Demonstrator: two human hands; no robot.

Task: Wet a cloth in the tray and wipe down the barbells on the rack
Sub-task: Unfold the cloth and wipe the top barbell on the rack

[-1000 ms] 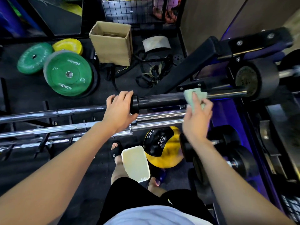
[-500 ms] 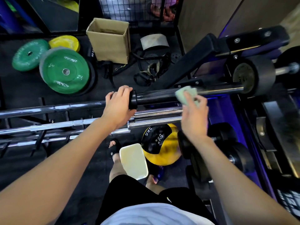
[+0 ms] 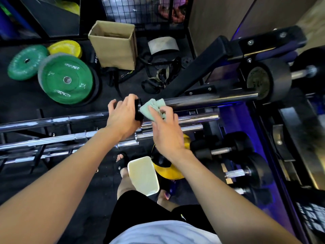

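The right hand (image 3: 165, 131), fingers closed on the cloth (image 3: 153, 109), has slid leftward along the barbell (image 3: 211, 100) to the collar beside the gripping left hand (image 3: 123, 118), so that sleeve pass appears complete.

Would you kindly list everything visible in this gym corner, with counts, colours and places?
Top barbell: one, dark steel, across the middle.
Lower barbells: several, chrome, racked beneath it.
Cloth: one, pale green, on the top barbell beside its collar.
Tray: one, cream, on the floor by the feet.
Bumper plates: two green, one yellow, far left.
Cardboard box: one, brown, top centre.
Dumbbells: several, black, lower right.
Left hand: gripping the barbell.
Right hand: pressing the cloth.
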